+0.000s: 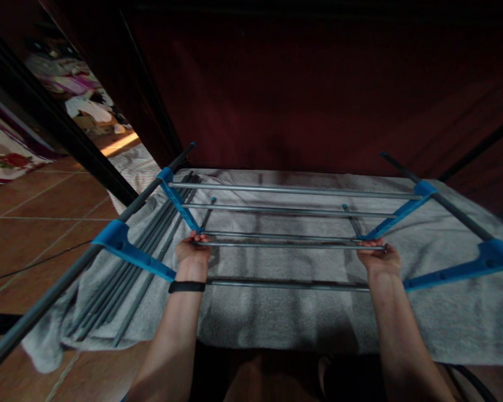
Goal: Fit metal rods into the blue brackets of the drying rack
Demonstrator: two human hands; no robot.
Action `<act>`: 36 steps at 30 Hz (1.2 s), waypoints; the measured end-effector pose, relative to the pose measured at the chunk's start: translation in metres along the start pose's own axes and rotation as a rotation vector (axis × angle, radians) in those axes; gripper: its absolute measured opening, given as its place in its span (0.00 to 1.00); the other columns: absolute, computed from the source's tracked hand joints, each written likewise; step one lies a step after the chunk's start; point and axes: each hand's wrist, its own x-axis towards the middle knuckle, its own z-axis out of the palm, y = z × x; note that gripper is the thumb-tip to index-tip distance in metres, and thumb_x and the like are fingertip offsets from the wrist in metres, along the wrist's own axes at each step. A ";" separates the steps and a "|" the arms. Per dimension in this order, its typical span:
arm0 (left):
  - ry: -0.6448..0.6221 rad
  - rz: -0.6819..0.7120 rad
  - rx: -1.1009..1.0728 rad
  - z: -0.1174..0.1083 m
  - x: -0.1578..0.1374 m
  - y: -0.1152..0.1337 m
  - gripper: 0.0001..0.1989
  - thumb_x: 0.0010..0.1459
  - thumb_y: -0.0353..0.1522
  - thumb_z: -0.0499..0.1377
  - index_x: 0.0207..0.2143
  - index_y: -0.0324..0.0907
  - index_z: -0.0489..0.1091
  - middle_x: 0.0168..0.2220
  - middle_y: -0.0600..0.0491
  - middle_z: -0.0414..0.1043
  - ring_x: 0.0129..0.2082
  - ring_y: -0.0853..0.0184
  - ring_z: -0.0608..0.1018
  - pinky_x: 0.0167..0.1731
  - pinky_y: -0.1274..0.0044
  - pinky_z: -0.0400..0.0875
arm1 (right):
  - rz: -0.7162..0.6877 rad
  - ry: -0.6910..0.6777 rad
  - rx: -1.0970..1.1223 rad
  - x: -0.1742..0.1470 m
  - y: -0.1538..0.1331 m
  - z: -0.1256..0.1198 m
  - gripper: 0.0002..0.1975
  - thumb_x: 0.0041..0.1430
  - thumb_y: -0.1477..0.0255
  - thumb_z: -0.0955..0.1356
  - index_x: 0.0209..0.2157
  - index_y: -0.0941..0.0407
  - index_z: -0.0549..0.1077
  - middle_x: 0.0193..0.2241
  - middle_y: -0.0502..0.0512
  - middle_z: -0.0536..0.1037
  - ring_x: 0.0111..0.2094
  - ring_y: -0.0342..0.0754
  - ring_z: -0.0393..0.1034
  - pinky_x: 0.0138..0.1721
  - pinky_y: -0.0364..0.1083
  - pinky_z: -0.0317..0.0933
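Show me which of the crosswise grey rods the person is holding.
The fourth crosswise rod down the picture. It alone has one end in the left hand and the other in the right hand; the top rod runs between blue brackets.

I see a soft, wrinkled grey cloth [276,324] spread in front of me, over a floor of reddish-brown square tiles [37,234] with pale joints. Past its far edge, a broad, dark red upright panel [297,100] faces me. To my left I see a slanting black post [67,134], with a pale striped cloth [136,167] beside its lower end. Beyond the post I make out a jumbled heap of white, purple and dark fabrics [75,84], blurred, near a bright strip of light. At my far left is a white cloth with red roses [12,151]; a thin black cord [37,261] crosses the tiles.
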 end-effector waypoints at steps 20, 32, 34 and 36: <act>-0.013 0.002 0.025 -0.001 0.004 0.000 0.08 0.49 0.21 0.47 0.29 0.42 0.57 0.18 0.59 0.51 0.14 0.73 0.61 0.16 0.82 0.58 | 0.062 0.162 0.064 -0.008 0.000 0.009 0.15 0.65 0.71 0.49 0.26 0.53 0.57 0.16 0.42 0.57 0.13 0.40 0.54 0.15 0.41 0.55; -0.029 0.009 -0.052 0.001 -0.004 -0.001 0.12 0.61 0.26 0.40 0.28 0.42 0.58 0.17 0.59 0.51 0.14 0.71 0.61 0.15 0.80 0.58 | 0.074 0.169 0.095 -0.012 0.001 0.011 0.18 0.65 0.70 0.47 0.27 0.53 0.58 0.17 0.43 0.59 0.14 0.41 0.56 0.14 0.42 0.57; -0.037 0.005 -0.056 0.001 -0.004 0.000 0.10 0.58 0.24 0.42 0.28 0.41 0.58 0.17 0.59 0.52 0.14 0.72 0.61 0.15 0.81 0.57 | 0.063 0.151 0.087 -0.010 0.001 0.010 0.17 0.64 0.71 0.48 0.26 0.53 0.58 0.17 0.43 0.58 0.13 0.41 0.56 0.14 0.43 0.57; -0.040 0.003 -0.056 0.000 -0.004 0.000 0.09 0.56 0.22 0.43 0.28 0.41 0.59 0.17 0.58 0.53 0.14 0.71 0.62 0.15 0.81 0.57 | 0.054 0.138 0.079 -0.007 0.000 0.008 0.14 0.63 0.71 0.50 0.26 0.53 0.58 0.17 0.43 0.57 0.13 0.42 0.55 0.13 0.43 0.56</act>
